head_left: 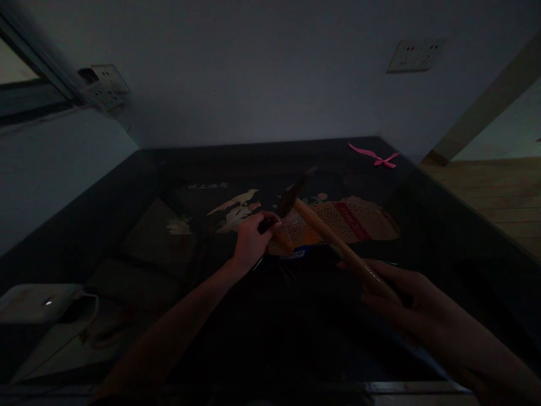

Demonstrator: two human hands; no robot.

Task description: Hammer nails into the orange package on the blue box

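Observation:
My right hand (401, 299) is wrapped around the wooden handle of a hammer (325, 225). The dark hammer head is above the near left part of a tan insole-shaped piece (329, 220), which has many small dark holes and a red band. At this piece's left end, the fingers of my left hand (251, 239) are pinched together close to the hammer head; what they hold is too dark to make out. An orange-brown edge (284, 243) shows beside my left fingertips. Several thin, shiny sticks like nails or needles (287, 274) lie just in front, near a small blue label (296, 252).
All this is on a dark glossy table (262, 338) with a bird picture (236, 208). A white device with a cable (42, 303) is at the left, a pink ribbon (382, 160) at the back right. Wall sockets (416, 54) are above the table.

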